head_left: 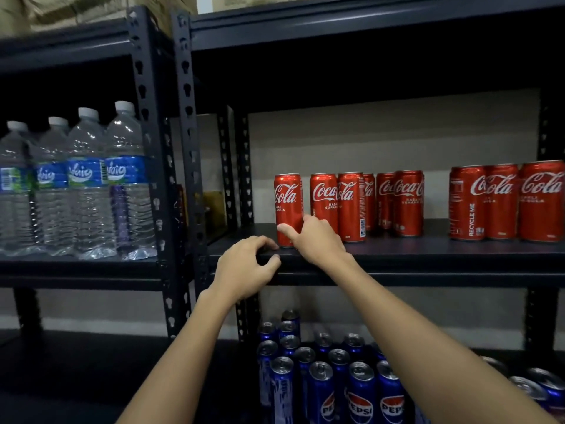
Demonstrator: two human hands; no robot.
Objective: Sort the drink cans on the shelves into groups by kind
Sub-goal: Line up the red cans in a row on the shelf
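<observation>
Dim storeroom light, deep shadow under the upper shelf (367, 32), glare on water bottles (88, 179), wide-angle bending at edges.

**Where things stand on the shelves**

On the middle shelf (428, 255), my right hand (318, 240) grips the leftmost Coca-Cola can (288, 206); more Coca-Cola cans (367, 203) stand to its right. My left hand (244, 267) rests on the shelf's front edge. Pepsi cans (336, 377) sit below, water bottles (79, 185) on the left rack.
</observation>
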